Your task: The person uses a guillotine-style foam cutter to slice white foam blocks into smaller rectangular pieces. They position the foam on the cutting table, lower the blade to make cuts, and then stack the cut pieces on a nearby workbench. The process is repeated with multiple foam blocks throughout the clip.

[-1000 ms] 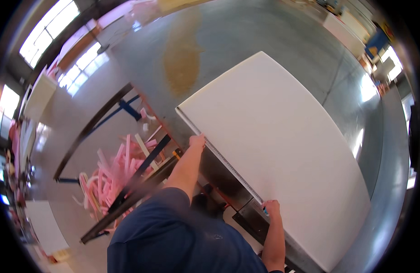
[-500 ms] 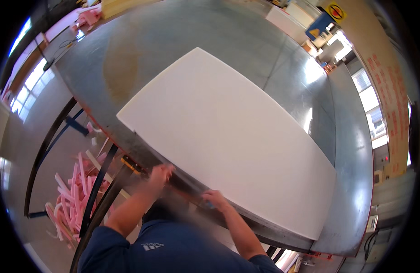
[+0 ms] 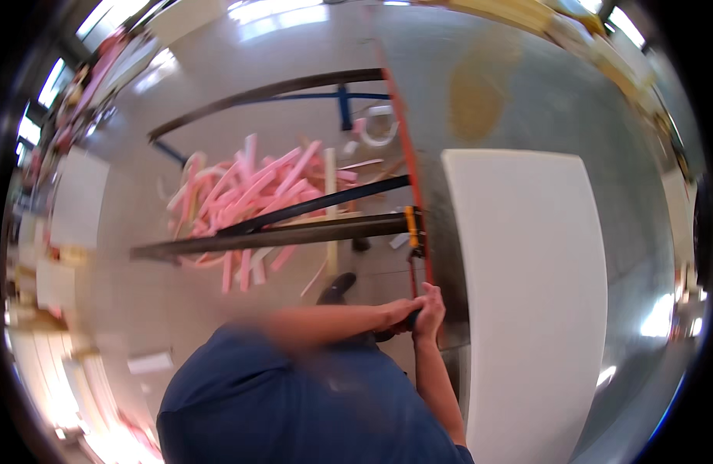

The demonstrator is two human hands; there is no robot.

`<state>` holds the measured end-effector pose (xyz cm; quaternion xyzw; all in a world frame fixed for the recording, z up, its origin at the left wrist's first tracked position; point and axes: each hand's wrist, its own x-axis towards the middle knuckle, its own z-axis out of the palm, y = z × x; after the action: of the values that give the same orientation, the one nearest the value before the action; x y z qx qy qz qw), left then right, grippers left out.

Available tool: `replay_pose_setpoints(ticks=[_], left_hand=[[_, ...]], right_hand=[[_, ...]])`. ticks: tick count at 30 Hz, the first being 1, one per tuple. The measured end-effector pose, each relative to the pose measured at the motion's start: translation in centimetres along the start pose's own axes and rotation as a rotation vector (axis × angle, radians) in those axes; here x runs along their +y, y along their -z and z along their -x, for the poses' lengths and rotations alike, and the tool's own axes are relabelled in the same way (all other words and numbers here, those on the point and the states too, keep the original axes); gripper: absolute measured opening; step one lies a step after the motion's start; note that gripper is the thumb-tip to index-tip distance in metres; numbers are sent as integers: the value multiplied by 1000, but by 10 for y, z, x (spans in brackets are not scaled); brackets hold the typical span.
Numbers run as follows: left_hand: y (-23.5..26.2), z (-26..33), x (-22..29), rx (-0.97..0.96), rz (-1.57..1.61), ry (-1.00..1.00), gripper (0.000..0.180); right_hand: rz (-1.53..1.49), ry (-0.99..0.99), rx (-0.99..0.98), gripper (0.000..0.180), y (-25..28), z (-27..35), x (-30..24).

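My left hand [image 3: 399, 311] and my right hand [image 3: 429, 313] are together in front of my body, beside the red-edged side of the metal table [image 3: 443, 232]. The fingers of both are bent and closed. Between them shows a small dark thing [image 3: 413, 319], too small and covered to name. Right of my hands, a large white foam sheet [image 3: 534, 286] lies flat on the table; neither hand touches it. On the table's edge just beyond my hands is a yellow and black tool or fitting [image 3: 412, 226], whose kind I cannot make out.
Dark metal bars [image 3: 294, 232] stick out leftward from the table's side. Under and beyond them a heap of pink and white foam strips [image 3: 256, 185] covers part of the floor. Pale boards [image 3: 78, 199] stand at the far left. My dark shoe [image 3: 338, 286] shows below.
My view has swung left, so the foam sheet now lies at the right and the strip heap is in fuller view. My hands, apart before at the sheet's near edge, have come together.
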<state>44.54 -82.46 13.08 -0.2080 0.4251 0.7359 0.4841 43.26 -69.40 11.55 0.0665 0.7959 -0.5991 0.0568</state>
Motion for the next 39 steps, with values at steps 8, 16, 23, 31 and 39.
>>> replay_pose_setpoints(ticks=[8, 16, 23, 31, 39], left_hand=[[146, 40, -6, -18, 303, -136, 43], [331, 74, -19, 1, 364, 4, 38], [468, 64, -20, 635, -123, -104, 56], [545, 67, -16, 1357, -868, 213, 57], [528, 88, -3, 1419, -1048, 433, 77]], right_hand=[[-83, -113, -390, 51, -140, -20, -22], [130, -220, -668, 58, -268, -23, -26], [241, -263, -645, 56, -277, -22, -10], [550, -501, -520, 40, -209, 1, 14], [495, -570, -322, 44, -171, 44, -10]])
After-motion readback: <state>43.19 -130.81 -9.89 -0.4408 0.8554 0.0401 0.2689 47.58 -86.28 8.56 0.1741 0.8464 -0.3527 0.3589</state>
